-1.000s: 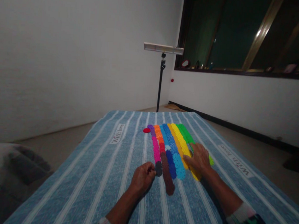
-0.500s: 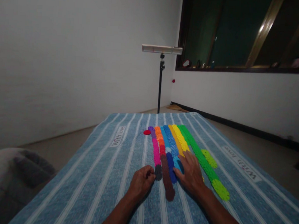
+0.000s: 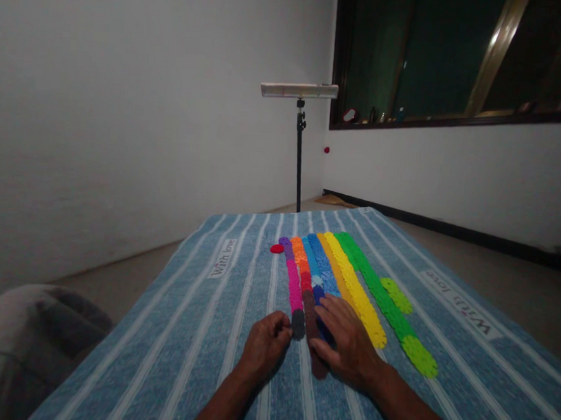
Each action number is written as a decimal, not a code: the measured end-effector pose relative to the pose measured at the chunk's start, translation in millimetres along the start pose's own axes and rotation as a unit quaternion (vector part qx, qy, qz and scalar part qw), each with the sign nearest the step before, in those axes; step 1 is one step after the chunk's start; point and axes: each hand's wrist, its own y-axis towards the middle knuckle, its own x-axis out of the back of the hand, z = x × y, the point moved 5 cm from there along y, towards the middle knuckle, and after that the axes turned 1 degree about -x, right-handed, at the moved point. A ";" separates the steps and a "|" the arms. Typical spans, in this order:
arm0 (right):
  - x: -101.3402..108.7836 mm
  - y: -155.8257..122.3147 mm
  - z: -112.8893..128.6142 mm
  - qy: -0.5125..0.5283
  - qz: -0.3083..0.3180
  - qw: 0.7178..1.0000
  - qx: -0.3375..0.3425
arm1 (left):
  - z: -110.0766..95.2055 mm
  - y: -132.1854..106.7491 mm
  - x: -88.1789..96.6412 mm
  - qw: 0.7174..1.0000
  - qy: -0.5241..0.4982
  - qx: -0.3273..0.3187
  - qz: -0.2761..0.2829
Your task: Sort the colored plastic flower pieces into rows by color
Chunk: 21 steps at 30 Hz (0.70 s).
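Note:
Rows of small coloured pieces lie side by side on a blue striped cloth (image 3: 196, 344): a pink row (image 3: 293, 287), an orange-red-brown row (image 3: 309, 303), blue rows (image 3: 320, 263), a yellow row (image 3: 356, 294) and a green row (image 3: 379, 298). My left hand (image 3: 265, 345) is curled, its fingertips touching the dark grey piece (image 3: 298, 322) at the near end of the pink row. My right hand (image 3: 343, 340) lies flat with fingers stretched over the near ends of the brown and blue rows, hiding them.
A single red piece (image 3: 277, 248) lies apart at the far left of the rows. A short light-green row (image 3: 396, 295) sits right of the green one. A light bar on a stand (image 3: 301, 91) rises behind the cloth. A grey bundle (image 3: 20, 340) lies at the left.
My right hand has slid left from the yellow and green rows to the blue and brown rows, uncovering the yellow row's near end. My left hand has stayed at the grey piece.

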 end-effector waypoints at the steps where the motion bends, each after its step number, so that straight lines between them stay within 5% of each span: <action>1: 1.2 2.0 4.9 0.014 0.006 1.000 0.012 | -1.3 -0.2 0.5 1.000 0.003 -0.001 0.001; 7: 5.4 8.5 29.9 0.085 0.025 0.995 0.051 | -3.6 0.2 1.0 1.000 0.026 -0.006 -0.010; 21: 3.2 -4.9 62.2 0.008 0.050 0.993 0.109 | -2.7 4.2 0.6 0.999 0.031 -0.028 -0.006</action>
